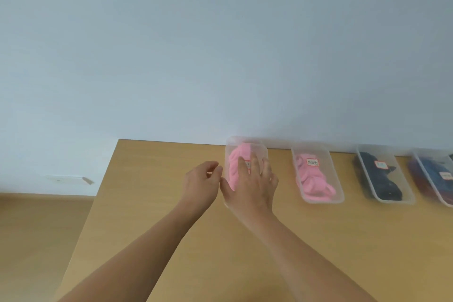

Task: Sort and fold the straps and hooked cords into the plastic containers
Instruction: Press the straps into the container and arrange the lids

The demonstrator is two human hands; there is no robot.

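A clear plastic container [231, 147] with pink straps [239, 157] inside stands at the table's far edge. My right hand [252, 184] lies flat on top of it, fingers spread and straight, covering its near half. My left hand [202, 180] hovers just left of the container with fingers loosely curled, holding nothing. To the right, a second clear container [337, 191] holds more pink straps [311, 179] and bears a white label.
Further right stand a container with dark straps [384, 179] and one with blue and red cords [434, 176], partly cut off. The wooden table [147, 203] ends at its left edge near a wall; a lower wooden surface [36, 228] lies beyond.
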